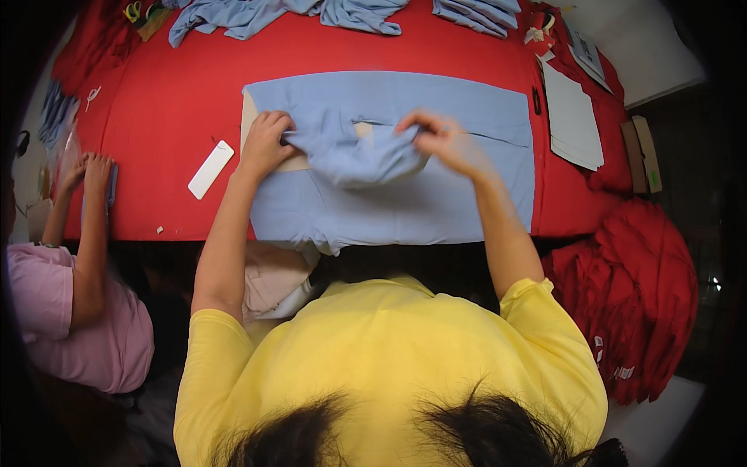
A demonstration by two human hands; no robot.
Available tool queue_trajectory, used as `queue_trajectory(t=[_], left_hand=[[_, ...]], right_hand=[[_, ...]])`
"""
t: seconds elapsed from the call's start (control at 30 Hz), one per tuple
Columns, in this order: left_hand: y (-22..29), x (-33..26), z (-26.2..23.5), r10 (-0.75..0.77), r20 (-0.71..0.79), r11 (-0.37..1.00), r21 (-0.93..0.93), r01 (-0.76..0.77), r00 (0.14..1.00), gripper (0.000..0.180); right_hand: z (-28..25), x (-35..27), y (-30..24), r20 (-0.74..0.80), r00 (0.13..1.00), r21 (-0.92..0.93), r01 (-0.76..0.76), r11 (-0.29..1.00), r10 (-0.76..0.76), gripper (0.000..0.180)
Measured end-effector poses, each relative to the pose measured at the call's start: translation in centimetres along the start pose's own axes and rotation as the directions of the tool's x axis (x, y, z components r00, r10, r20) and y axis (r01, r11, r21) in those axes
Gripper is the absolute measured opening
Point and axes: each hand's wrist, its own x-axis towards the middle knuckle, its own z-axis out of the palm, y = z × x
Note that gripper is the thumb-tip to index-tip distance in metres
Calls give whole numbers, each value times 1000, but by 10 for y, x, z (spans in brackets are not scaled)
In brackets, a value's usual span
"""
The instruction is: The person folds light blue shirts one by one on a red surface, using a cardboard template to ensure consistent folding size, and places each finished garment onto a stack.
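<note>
A light blue garment (467, 194) lies spread over the red-covered table in front of me, part of its near edge hanging past the table's front. Beige board-like material (249, 117) shows at its left end and through a gap in the cloth. My left hand (268, 140) grips the bunched cloth at the left, its fingers curled. Farther right, my right hand (443, 140) pinches the other side of the same raised fold, slightly blurred. The lifted cloth sags between both hands. Its exact garment type is hard to make out.
A white card tag (211, 170) lies left of the garment. More blue garments (475, 14) line the far edge. White sheets (572, 117) sit at right, above a heap of red cloth (630, 296). At left, a co-worker in a pink top (85, 311) handles something blue.
</note>
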Motion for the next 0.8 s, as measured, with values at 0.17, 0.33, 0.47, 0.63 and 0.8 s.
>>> queue_trajectory(t=[0.17, 0.33, 0.47, 0.63, 0.8], left_hand=[[19, 17, -9, -112, 81, 990, 99, 103, 990, 75], [18, 15, -14, -131, 103, 982, 147, 115, 986, 84], [8, 8, -4, -69, -13, 992, 106, 70, 998, 72], [3, 5, 4, -136, 63, 990, -24, 137, 989, 50], [-25, 14, -17, -343, 415, 790, -359, 498, 843, 55]], right_hand=[[-38, 3, 66, -495, 854, -508, -134, 851, -161, 29], [82, -70, 39, 439, 813, -229, -311, 923, 383, 31], [193, -102, 138, 395, 739, -461, -355, 813, 546, 70], [248, -43, 157, 401, 854, 14, -368, 930, 332, 76], [186, -7, 21, 787, 482, -346, -172, 923, 385, 64]])
